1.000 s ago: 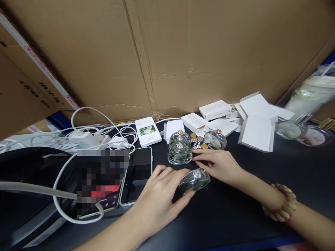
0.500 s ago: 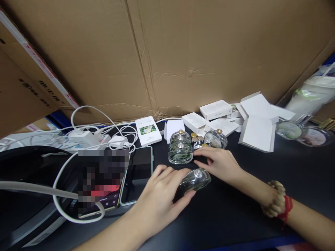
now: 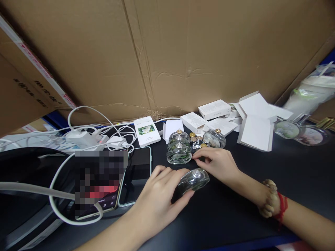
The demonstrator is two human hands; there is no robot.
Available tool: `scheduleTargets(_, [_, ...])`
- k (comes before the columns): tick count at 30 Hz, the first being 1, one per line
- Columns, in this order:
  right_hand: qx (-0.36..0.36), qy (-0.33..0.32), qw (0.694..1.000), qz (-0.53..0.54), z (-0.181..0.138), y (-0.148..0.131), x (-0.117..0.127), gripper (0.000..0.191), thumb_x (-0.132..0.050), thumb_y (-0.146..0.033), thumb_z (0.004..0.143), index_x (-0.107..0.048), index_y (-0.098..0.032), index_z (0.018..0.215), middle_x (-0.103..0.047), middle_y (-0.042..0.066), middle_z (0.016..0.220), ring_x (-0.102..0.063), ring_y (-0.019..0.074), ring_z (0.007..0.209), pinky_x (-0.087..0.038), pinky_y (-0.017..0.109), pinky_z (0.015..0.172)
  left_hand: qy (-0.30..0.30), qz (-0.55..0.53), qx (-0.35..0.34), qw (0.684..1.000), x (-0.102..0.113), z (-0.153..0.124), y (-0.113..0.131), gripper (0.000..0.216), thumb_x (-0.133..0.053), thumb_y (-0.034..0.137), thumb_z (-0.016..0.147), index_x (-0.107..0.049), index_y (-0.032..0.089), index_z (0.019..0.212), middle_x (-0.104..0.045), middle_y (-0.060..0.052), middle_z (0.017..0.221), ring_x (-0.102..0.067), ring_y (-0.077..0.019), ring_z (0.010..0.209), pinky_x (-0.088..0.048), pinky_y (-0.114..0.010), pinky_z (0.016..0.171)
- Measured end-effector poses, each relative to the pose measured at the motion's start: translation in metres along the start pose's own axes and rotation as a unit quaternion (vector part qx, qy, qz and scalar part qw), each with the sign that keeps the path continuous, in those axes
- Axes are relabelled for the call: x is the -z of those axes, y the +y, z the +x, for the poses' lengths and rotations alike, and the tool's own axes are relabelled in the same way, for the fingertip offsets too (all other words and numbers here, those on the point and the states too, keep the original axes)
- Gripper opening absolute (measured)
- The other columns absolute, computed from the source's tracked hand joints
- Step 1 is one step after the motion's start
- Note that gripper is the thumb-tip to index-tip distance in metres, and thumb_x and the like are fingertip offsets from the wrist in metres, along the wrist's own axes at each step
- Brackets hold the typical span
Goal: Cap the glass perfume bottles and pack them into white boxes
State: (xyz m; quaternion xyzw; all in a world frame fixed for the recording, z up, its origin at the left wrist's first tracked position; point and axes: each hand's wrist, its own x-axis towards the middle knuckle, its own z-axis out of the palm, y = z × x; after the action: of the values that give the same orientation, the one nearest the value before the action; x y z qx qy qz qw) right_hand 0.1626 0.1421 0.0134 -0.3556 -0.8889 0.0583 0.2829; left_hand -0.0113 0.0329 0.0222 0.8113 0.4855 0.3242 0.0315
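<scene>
My left hand grips a clear round glass bottle lying tilted on the black table, thumb under it and fingers over its back. My right hand reaches past it with fingers pinched at a cluster of small gold and silver caps; what the fingertips hold is too small to make out. Two stacked glass bottles stand just left of the caps. Another round bottle stands to their right.
Small white boxes and an open white box lie at the back right. A flower-printed box, two phones, chargers and white cables fill the left. Cardboard walls the back. More glass bottles sit far right.
My right hand has curled its fingers from flat into a pinch at the caps and drawn slightly left. The left hand and its bottle have stayed put.
</scene>
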Motion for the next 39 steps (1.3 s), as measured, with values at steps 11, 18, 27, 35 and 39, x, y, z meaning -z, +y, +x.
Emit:
scheduleTargets(11, [-0.058, -0.053, 0.991, 0.113, 0.003, 0.0, -0.005, 0.017, -0.064, -0.015, 0.071, -0.052, -0.019, 0.058, -0.069, -0.003, 0.072, -0.058, 0.0084, 0.05, -0.039, 0.019, 0.051, 0.003, 0.001, -0.003, 1.0, 0.001, 0.001, 0.0, 0.021, -0.059, 0.019, 0.083, -0.055, 0.017, 0.103, -0.07, -0.001, 0.088, -0.061, -0.0161, 0.071, -0.043, -0.031, 0.07])
scheduleTargets(18, [-0.046, -0.061, 0.989, 0.123, 0.003, 0.004, -0.007, 0.008, -0.062, -0.013, 0.07, -0.058, -0.019, 0.066, -0.066, -0.004, 0.069, -0.047, 0.0041, 0.039, -0.037, 0.018, 0.045, 0.003, 0.003, -0.003, 1.0, 0.0, 0.0, 0.0, 0.022, -0.059, 0.019, 0.082, -0.055, 0.017, 0.104, -0.07, -0.001, 0.088, -0.061, -0.0163, 0.072, -0.043, -0.031, 0.07])
scheduleTargets(27, [-0.005, 0.014, 0.993, 0.116, 0.001, 0.008, 0.006, 0.02, -0.054, -0.027, 0.084, -0.072, -0.019, 0.084, -0.071, 0.002, 0.076, -0.051, 0.0073, 0.043, -0.043, 0.021, 0.045, 0.001, 0.014, 0.001, 1.0, 0.0, 0.0, 0.001, 0.023, -0.058, 0.021, 0.084, -0.054, 0.017, 0.106, -0.07, -0.002, 0.087, -0.062, -0.017, 0.073, -0.044, -0.032, 0.072])
scheduleTargets(35, [-0.033, -0.036, 0.992, 0.113, -0.001, 0.014, 0.002, 0.01, -0.071, -0.025, 0.07, -0.069, -0.021, 0.062, -0.071, -0.002, 0.063, -0.062, 0.0114, 0.05, -0.048, 0.021, 0.046, 0.002, 0.011, -0.004, 1.0, 0.001, -0.001, 0.0, 0.023, -0.058, 0.02, 0.083, -0.055, 0.016, 0.106, -0.07, -0.002, 0.088, -0.061, -0.0167, 0.072, -0.044, -0.032, 0.07])
scheduleTargets(39, [0.005, -0.018, 0.995, 0.102, 0.0, 0.015, 0.002, 0.01, -0.069, -0.019, 0.07, -0.066, -0.018, 0.061, -0.071, 0.0, 0.071, -0.059, 0.0092, 0.049, -0.048, 0.02, 0.046, -0.004, 0.01, -0.003, 1.0, 0.001, -0.001, -0.001, 0.025, -0.059, 0.02, 0.083, -0.054, 0.016, 0.107, -0.07, -0.002, 0.088, -0.061, -0.017, 0.073, -0.044, -0.032, 0.07])
